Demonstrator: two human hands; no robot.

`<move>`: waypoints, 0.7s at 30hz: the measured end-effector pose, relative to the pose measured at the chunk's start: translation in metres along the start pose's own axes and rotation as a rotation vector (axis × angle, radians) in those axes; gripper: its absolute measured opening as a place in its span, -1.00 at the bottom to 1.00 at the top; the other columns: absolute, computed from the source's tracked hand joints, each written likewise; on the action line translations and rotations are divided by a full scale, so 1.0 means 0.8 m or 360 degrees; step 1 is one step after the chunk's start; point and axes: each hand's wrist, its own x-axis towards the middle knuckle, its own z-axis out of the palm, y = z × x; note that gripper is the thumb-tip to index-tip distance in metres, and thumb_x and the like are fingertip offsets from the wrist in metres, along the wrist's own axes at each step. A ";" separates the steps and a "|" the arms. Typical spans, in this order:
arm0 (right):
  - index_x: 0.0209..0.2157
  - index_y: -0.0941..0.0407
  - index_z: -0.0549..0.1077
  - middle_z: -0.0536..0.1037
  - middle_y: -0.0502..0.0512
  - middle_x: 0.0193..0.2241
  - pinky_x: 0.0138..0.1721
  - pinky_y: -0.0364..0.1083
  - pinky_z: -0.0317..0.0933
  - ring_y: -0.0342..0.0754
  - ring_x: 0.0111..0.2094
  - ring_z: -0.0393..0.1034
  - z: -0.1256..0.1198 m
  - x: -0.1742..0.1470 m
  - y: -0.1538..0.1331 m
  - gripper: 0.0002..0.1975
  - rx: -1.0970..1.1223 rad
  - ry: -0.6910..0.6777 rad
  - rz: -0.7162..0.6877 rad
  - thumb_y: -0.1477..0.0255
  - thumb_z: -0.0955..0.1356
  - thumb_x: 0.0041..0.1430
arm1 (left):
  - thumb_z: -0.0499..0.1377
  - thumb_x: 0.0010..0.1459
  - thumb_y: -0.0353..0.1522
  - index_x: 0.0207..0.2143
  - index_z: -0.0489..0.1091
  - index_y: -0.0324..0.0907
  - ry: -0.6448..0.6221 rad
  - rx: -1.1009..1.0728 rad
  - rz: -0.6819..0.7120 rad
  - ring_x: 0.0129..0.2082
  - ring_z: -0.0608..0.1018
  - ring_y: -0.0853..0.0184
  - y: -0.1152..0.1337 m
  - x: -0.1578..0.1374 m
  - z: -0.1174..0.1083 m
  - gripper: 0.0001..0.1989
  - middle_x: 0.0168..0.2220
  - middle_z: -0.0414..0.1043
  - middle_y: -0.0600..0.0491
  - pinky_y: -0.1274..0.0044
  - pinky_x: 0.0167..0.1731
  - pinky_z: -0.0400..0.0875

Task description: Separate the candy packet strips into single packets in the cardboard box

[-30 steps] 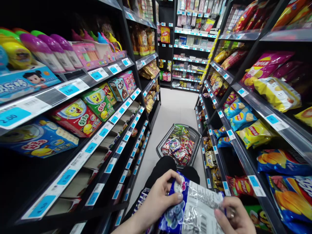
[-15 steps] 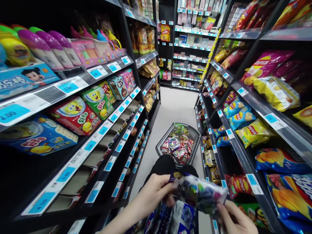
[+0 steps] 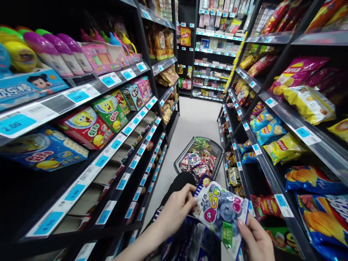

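Observation:
A white and blue gummy candy bag point(image 3: 221, 212) with blueberry pictures faces up toward me, tilted, just above my lap. My left hand point(image 3: 178, 206) pinches its upper left corner. On the opposite side, my right hand point(image 3: 255, 235) grips the lower right edge, thumb on the front. Beneath the bag, more dark blue packets point(image 3: 187, 237) lie over my lap, partly hidden and in shadow. Past my knees, a grey shopping basket point(image 3: 178, 159) stands on the floor, filled with several red, white and green candy bags point(image 3: 199, 159).
The left shelf point(image 3: 114, 145) carries cookie boxes point(image 3: 85, 127), toys and candy tubes point(image 3: 58, 54). Chip bags point(image 3: 284, 148) fill the right shelf point(image 3: 304, 134) close to my right hand. A tiled floor point(image 3: 194, 114) runs between them to a back shelf point(image 3: 214, 50).
The candy bag has turned from a crumpled, slanted view to show its front flat toward me. Both hands have shifted slightly and still hold it.

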 end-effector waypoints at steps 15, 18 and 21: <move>0.26 -0.02 0.12 0.41 0.27 0.09 -0.12 0.04 0.40 0.16 -0.02 0.45 -0.005 0.013 -0.014 -0.18 0.0053 -0.0228 -0.0254 0.17 0.46 0.00 | 0.25 0.08 -0.31 0.05 0.39 -0.32 -0.0842 -0.1726 -0.0240 -0.10 0.56 -0.09 -0.014 -0.017 0.020 -0.52 -0.04 0.50 -0.29 0.13 -0.17 0.43; 0.32 0.00 -0.04 0.62 0.21 -0.16 -0.15 0.01 0.42 0.10 -0.19 0.56 0.003 0.004 -0.016 0.01 0.0653 -0.0281 0.0097 0.14 0.50 -0.07 | 0.31 0.03 -0.30 0.01 0.42 -0.35 -0.0781 -0.1679 -0.0263 -0.06 0.55 -0.05 -0.015 -0.016 0.019 -0.50 -0.05 0.50 -0.28 0.16 -0.03 0.34; 0.15 0.00 0.33 0.67 0.12 -0.27 -0.27 -0.12 0.43 0.02 -0.30 0.58 0.003 -0.005 -0.019 -0.21 0.0568 -0.0017 0.0101 0.20 0.55 -0.16 | 0.42 -0.12 -0.41 0.22 0.20 -0.14 -0.0451 -0.1502 -0.0068 -0.02 0.52 0.09 -0.018 -0.016 0.022 -0.17 -0.02 0.50 -0.12 0.29 0.05 0.28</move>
